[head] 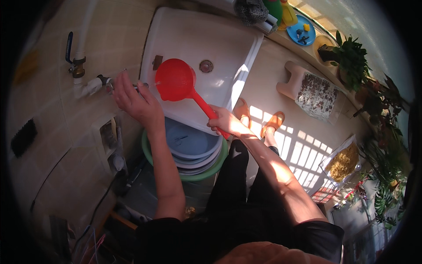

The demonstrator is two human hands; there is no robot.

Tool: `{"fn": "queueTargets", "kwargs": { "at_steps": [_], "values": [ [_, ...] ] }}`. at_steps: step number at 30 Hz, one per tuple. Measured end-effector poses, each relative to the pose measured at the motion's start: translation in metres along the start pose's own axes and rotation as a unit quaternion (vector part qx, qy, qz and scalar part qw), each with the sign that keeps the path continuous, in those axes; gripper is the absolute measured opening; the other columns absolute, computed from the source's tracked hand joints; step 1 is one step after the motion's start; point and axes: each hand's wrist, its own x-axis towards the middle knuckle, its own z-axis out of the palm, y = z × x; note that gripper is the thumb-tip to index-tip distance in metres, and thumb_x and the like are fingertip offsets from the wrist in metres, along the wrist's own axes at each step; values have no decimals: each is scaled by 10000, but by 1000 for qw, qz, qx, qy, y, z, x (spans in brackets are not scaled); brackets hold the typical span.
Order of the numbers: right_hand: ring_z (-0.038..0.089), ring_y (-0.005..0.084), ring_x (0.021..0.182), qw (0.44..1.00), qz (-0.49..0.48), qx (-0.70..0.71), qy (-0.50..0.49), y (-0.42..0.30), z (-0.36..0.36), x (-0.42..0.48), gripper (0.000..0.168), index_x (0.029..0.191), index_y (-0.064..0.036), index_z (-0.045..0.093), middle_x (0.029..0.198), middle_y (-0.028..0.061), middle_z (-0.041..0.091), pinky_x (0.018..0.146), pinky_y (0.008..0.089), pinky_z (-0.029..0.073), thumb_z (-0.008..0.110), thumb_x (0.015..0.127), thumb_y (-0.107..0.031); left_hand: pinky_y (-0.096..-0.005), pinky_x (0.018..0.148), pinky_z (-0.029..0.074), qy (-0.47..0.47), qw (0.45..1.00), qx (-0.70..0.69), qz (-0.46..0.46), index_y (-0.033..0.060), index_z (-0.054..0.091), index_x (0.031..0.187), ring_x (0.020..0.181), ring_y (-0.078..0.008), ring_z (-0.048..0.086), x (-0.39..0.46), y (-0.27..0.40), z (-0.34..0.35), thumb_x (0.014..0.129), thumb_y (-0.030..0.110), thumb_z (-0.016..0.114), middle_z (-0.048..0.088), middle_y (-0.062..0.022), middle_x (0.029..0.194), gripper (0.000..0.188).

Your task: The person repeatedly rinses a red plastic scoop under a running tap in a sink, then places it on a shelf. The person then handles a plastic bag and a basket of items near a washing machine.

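Note:
My right hand (pixel 224 120) grips the handle of a red plastic water ladle (pixel 174 79), whose bowl is over the white sink (pixel 184 29). My left hand (pixel 132 95) is on the wall tap (pixel 107 81), fingers over it and thumb at the spout side; it hides most of the tap. A thin stream of clear water (pixel 154 84) runs from the spout into the ladle. The sink's round drain (pixel 206 66) lies beyond the bowl, and a small brown piece (pixel 157 62) rests near the sink's left side.
Stacked basins (pixel 194 140) sit inside a green basin (pixel 201 176) below the sink. A valve with a blue lever (pixel 69 48) is on the wall. A pink stool (pixel 290 81), potted plants (pixel 352 62), a blue plate (pixel 301 29) and a tray of yellowish-brown material (pixel 343 161) stand right.

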Motion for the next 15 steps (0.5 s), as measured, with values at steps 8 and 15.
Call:
{"fn": "queueTargets", "kwargs": {
  "at_steps": [8, 15],
  "values": [
    [458, 88, 507, 1000, 1, 16, -21, 12, -6, 8, 613, 1402, -15, 426, 676, 11, 480, 442, 227, 393, 556, 806, 53, -492, 1074, 301, 9, 1000, 6, 19, 14, 513, 1306, 1241, -352, 469, 2, -2, 2, 904, 17, 510, 516, -175, 1328, 402],
    [489, 90, 500, 1000, 18, -6, -5, 8, -12, 12, 669, 1438, -15, 379, 681, 31, 521, 439, 231, 409, 575, 803, 56, -483, 1068, 337, -6, 1000, 29, 3, 43, 534, 1307, 1257, -319, 463, 0, -3, 4, 876, -42, 529, 506, -113, 1339, 440]
  ]
}}
